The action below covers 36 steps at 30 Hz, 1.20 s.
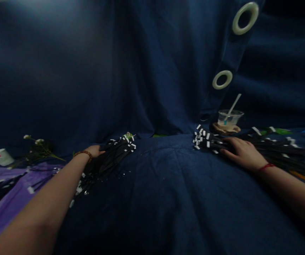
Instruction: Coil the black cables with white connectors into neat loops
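Paper cup (0, 157), white flowers (39, 141), clear cup (234, 119) with straw (234, 104)

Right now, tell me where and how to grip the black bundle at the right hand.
Probably from above and the near side, around the black bundle just behind its white ends: it lies along the blue cloth, gathered narrow there, while the dark strands past the right hand look more spread.

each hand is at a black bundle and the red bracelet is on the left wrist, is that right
Not quite: the head view shows the red bracelet on the wrist of the right hand. Each hand is indeed at a black bundle, the left hand at this one.
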Tool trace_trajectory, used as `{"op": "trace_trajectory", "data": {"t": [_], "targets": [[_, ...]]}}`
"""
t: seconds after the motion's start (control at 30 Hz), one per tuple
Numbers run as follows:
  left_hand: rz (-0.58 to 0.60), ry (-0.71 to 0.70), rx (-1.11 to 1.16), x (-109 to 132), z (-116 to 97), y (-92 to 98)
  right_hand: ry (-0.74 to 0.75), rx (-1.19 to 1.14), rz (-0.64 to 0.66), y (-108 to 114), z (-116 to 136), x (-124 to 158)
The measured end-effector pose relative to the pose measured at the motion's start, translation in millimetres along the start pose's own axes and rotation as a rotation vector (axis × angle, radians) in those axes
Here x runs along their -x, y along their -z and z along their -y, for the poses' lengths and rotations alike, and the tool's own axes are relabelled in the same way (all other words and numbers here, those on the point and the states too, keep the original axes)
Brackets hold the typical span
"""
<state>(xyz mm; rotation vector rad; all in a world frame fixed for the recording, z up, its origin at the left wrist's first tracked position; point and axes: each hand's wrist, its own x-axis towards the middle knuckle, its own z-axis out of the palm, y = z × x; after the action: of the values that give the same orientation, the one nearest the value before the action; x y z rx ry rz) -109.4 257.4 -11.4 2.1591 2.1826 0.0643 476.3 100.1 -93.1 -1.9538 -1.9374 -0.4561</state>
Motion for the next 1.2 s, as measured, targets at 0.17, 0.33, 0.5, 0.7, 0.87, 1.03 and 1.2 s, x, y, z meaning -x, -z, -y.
{"op": "trace_trajectory", "data": {"t": [0.17, 0.33, 0.5, 0.7, 0.87, 1.03, 1.2], "targets": [[-0.109, 0.112, 0.066, 9, 11, 0.6, 0.007, 0.010, -0.002, 2, 0, 1], [-0.375, 0.105, 0.186, 33, 17, 25.1, -0.004, 0.011, 0.001, 2, 1, 0], [-0.581, 0.079, 0.281, 62, 18, 53.4, -0.016, 0.009, 0.011, 4, 3, 1], [-0.843, 0.069, 0.141, 91, 15, 97.6, -0.018, 0.008, 0.014, 3, 2, 1], [-0.930, -0.040, -0.037, 103, -8, 129.6, -0.016, 0.006, 0.013, 1, -1, 0], [-1.045, 0.040, -0.042, 105, -34, 162.8, -0.006, 0.005, 0.010, 1, -2, 0], [-0.809, 0.075, -0.029, 102, -45, 188.0, -0.013, 0.002, 0.013, 0, -2, -1]]}}
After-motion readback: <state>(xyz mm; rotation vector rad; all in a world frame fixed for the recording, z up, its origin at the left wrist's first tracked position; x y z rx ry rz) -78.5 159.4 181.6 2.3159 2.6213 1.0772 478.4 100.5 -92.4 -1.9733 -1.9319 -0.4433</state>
